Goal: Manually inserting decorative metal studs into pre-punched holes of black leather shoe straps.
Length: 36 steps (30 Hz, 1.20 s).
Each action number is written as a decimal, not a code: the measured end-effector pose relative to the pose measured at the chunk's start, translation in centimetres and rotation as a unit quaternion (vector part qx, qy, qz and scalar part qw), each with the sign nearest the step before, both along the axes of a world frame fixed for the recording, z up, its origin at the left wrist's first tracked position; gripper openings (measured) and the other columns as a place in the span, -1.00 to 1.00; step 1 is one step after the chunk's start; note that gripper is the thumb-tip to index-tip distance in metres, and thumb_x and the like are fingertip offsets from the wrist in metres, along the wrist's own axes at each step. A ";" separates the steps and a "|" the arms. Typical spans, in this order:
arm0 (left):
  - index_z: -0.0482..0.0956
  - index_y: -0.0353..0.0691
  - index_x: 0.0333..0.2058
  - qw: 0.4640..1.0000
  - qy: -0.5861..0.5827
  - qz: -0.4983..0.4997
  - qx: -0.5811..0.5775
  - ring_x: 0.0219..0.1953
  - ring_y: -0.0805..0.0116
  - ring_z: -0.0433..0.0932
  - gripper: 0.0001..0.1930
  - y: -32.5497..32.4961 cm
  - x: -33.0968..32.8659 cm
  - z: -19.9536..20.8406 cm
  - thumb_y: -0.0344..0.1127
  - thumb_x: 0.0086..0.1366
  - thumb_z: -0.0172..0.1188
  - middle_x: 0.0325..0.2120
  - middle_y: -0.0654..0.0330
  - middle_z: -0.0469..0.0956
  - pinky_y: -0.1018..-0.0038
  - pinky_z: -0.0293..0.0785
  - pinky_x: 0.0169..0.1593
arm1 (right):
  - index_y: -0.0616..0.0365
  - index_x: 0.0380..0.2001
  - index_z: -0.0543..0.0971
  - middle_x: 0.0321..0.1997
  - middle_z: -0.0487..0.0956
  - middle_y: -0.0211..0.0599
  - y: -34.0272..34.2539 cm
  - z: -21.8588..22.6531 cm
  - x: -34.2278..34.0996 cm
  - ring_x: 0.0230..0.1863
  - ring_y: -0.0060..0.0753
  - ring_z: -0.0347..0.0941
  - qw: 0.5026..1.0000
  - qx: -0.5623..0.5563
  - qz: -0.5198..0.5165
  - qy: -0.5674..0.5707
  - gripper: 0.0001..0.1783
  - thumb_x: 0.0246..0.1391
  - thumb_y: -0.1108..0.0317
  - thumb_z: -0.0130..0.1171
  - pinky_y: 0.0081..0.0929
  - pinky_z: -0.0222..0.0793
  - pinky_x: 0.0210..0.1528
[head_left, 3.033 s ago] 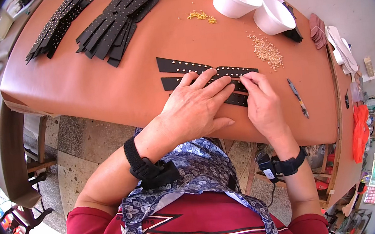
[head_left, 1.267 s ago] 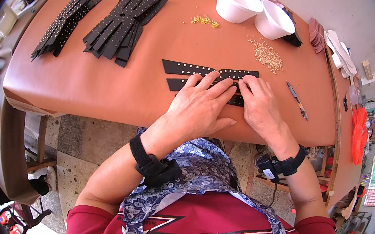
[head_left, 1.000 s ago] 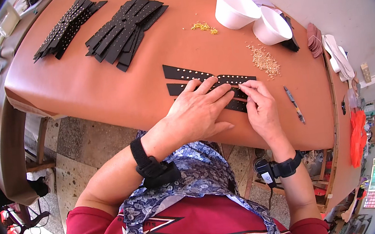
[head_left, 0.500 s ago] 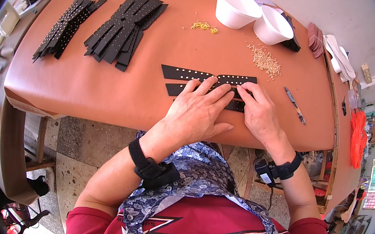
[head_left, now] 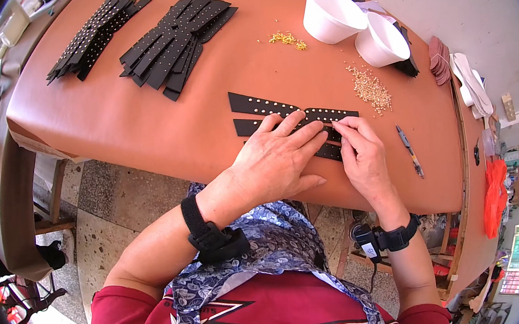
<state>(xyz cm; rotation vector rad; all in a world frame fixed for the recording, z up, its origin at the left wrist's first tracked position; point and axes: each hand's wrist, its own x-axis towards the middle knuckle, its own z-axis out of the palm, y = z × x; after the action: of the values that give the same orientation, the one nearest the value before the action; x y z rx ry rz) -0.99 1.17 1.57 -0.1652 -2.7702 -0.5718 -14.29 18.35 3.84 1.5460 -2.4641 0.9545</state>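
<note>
Several black strips set with pale round studs lie side by side on the brown table in front of me; the farthest black strip (head_left: 259, 105) shows almost whole. My left hand (head_left: 278, 156) rests flat across the nearer strips, its fingers stretched out and hiding their middles. At the right end of the strips, my right hand (head_left: 363, 152) pinches with thumb and forefinger against a strip's surface. Whatever sits between those fingertips is too small to make out. A nearer black strip (head_left: 329, 151) shows between the two hands.
Beyond the hands lie a heap of small gold studs (head_left: 370, 90) and a yellow heap (head_left: 287, 40). Two white tubs (head_left: 382, 43) stand at the far right. A pen (head_left: 410, 150) lies right of my hand. Stacked studded strips (head_left: 177, 42) are at the far left.
My right hand's fingertips have shifted slightly along the strip, and its fingers have curled a little differently. My left hand stays flat on the strips. The whole view has moved slightly.
</note>
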 end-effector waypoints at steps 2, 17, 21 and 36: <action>0.45 -0.11 0.26 1.000 -0.001 0.002 -0.002 0.40 0.07 0.22 -0.25 0.0 0.0 0.2 0.19 0.19 0.31 0.30 0.20 0.39 -0.01 0.17 0.36 | 0.39 -0.07 0.62 -0.06 0.56 -0.09 0.0 0.0 0.0 -0.06 -0.09 0.58 1.000 0.002 0.001 0.006 -0.71 0.14 0.67 0.08 -0.31 0.52 -0.01; 0.45 -0.11 0.26 1.000 0.006 0.003 -0.003 0.38 0.06 0.24 -0.25 0.0 0.1 0.1 0.19 0.19 0.30 0.29 0.19 0.39 0.01 0.18 0.35 | 0.36 -0.03 0.60 0.01 0.54 -0.07 0.4 -0.4 -0.1 -0.01 -0.02 0.55 0.999 0.018 0.014 0.049 -0.62 0.04 0.69 0.09 -0.22 0.51 0.03; 0.45 -0.11 0.26 1.000 0.007 0.001 0.001 0.39 0.05 0.23 -0.25 0.0 0.0 0.0 0.20 0.20 0.29 0.29 0.19 0.38 -0.01 0.18 0.35 | 0.33 -0.03 0.62 0.01 0.54 -0.11 0.5 -0.6 -0.1 0.00 -0.03 0.53 0.993 0.044 0.007 0.111 -0.60 0.01 0.66 0.13 -0.20 0.49 0.05; 0.47 -0.13 0.25 1.000 0.009 0.002 0.005 0.39 0.06 0.23 -0.25 -0.1 0.0 0.1 0.19 0.18 0.31 0.28 0.18 0.40 0.02 0.18 0.35 | 0.35 -0.08 0.63 -0.04 0.55 -0.10 0.1 -0.5 -0.1 -0.04 -0.04 0.55 0.998 0.018 -0.009 0.056 -0.71 0.11 0.62 0.15 -0.22 0.50 0.01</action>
<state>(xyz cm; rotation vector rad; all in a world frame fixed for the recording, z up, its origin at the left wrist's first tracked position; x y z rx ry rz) -0.99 1.08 1.66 -0.1616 -2.7489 -0.5800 -14.40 18.49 3.37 1.5406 -2.4261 0.8025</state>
